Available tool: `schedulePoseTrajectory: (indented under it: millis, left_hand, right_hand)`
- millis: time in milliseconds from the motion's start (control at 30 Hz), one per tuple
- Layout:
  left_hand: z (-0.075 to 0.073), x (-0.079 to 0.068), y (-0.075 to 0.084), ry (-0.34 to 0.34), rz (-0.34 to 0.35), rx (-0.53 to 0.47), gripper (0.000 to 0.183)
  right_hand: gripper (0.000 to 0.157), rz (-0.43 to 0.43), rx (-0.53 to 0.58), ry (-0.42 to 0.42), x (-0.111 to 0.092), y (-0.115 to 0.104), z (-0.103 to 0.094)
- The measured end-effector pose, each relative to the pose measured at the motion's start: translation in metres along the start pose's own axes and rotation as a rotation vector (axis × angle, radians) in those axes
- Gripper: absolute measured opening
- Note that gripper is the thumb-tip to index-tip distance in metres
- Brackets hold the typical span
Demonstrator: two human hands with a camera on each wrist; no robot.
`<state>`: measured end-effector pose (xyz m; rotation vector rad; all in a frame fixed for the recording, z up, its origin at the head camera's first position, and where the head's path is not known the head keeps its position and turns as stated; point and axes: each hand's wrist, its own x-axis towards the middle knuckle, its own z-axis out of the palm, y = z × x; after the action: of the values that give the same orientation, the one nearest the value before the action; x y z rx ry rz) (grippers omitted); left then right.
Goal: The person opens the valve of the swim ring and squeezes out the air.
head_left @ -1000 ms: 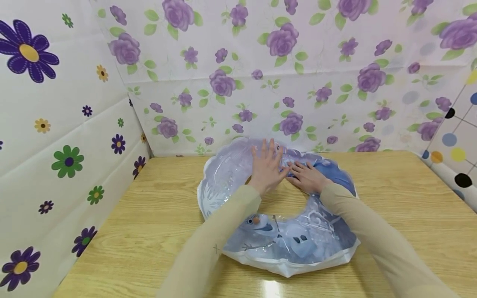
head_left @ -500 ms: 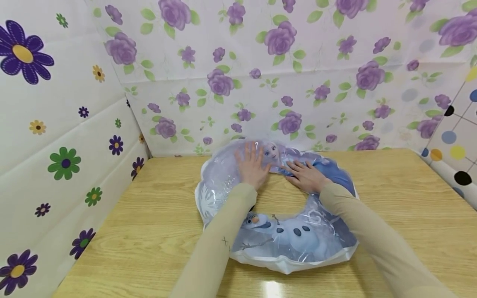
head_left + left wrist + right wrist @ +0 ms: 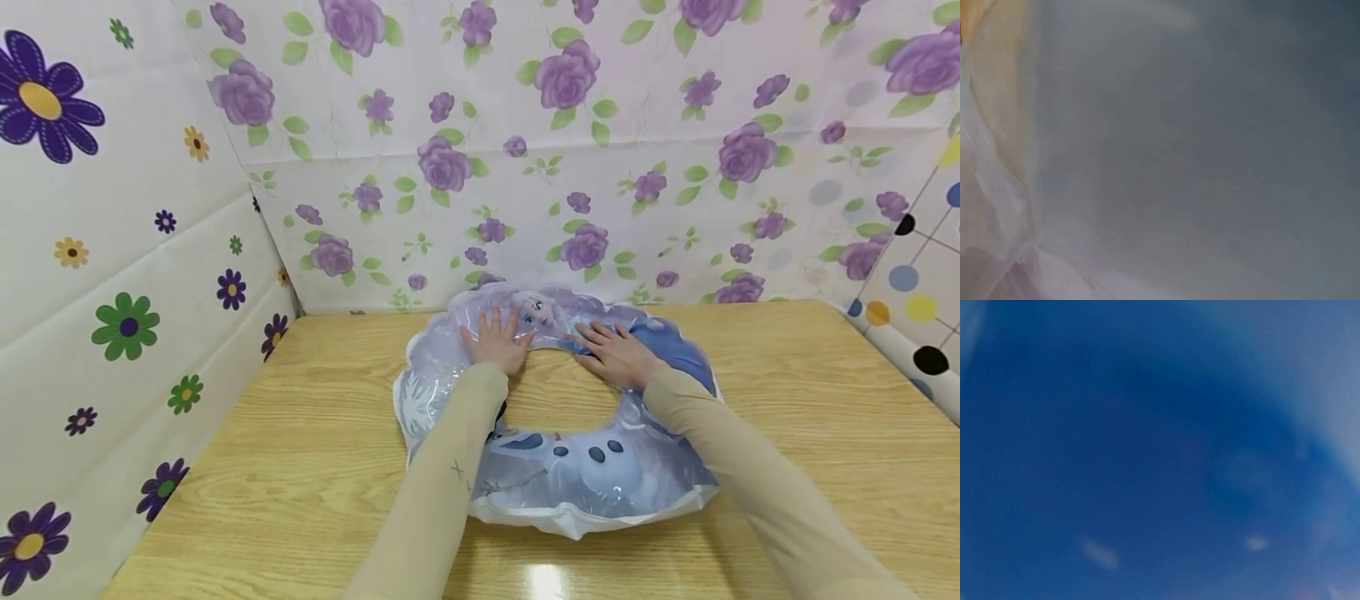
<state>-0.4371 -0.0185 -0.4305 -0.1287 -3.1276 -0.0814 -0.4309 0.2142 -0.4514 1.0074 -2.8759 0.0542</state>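
Note:
A partly inflated swim ring point(image 3: 600, 479), printed with a snowman and a blonde figure, lies on the table. My left hand point(image 3: 498, 343) rests palm down on its far left part, fingers spread. On the far right part, over the blue print, my right hand point(image 3: 617, 353) lies flat with fingers extended. The left wrist view is filled by blurred grey-blue vinyl of the swim ring point(image 3: 1179, 156), with a wrinkled clear edge at the left. Only blurred blue swim ring point(image 3: 1135, 444) shows in the right wrist view. Neither wrist view shows fingers.
The wooden table point(image 3: 300, 450) extends to both sides of the ring. A rose-patterned sheet point(image 3: 510, 100) hangs right behind the ring's far edge. A flower-print sheet point(image 3: 150, 250) stands at the left, and a dotted one point(image 3: 911, 292) at the right.
My left hand has moved left and down onto the ring, uncovering the printed face. The ring's near edge has shifted slightly away from me. The right hand stays in place.

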Motion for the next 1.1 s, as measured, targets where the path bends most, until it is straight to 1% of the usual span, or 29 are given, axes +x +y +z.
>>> schedulePoseTrajectory:
  millis: [100,233,400,467,633,667,733,867,900,1100]
  left_hand:
    - [0.0013,0.0012,-0.0015,-0.03,-0.005,-0.035,0.065]
    - [0.0011,0.0014,-0.0033,-0.047,-0.008,-0.083,0.064]
    - [0.0011,-0.0001,-0.0045,-0.063,-0.01,-0.156,0.063]
    - [0.0018,0.0007,-0.0053,-0.071,-0.01,-0.181,0.063]
    - [0.0037,0.0048,-0.0084,-0.109,-0.022,-0.235,0.065]
    - [0.0066,0.0054,-0.0091,-0.094,-0.018,-0.251,0.067]
    - [0.0059,0.004,-0.0095,-0.104,-0.024,-0.269,0.069]
    - [0.004,0.0007,-0.0085,-0.116,-0.031,-0.279,0.067]
    - [0.001,-0.0003,-0.0079,-0.14,-0.038,-0.271,0.065]
    - [-0.0007,-0.0001,-0.0091,-0.147,-0.028,-0.269,0.064]
  right_hand:
    - [0.055,-0.021,0.019,0.022,-0.0005,0.0015,0.0012]
    - [0.055,-0.041,0.018,0.052,-0.0017,0.0012,0.0006]
    - [0.053,-0.017,-0.011,0.026,-0.0009,0.0005,0.0011]
    - [0.053,-0.006,-0.025,0.007,-0.0001,0.0004,0.0008]
    - [0.053,-0.001,-0.038,-0.003,0.001,0.0001,-0.0019]
    - [0.053,-0.004,-0.04,-0.002,0.001,0.0002,-0.0022]
    - [0.054,-0.001,-0.041,-0.009,0.0009,0.0001,-0.0024]
    - [0.054,0.003,-0.021,-0.024,0.0011,-0.0002,-0.0019]
    - [0.054,0.005,-0.014,-0.028,0.0013,-0.0002,-0.002]
    - [0.054,0.011,-0.003,-0.048,0.0026,0.0007,-0.0041]
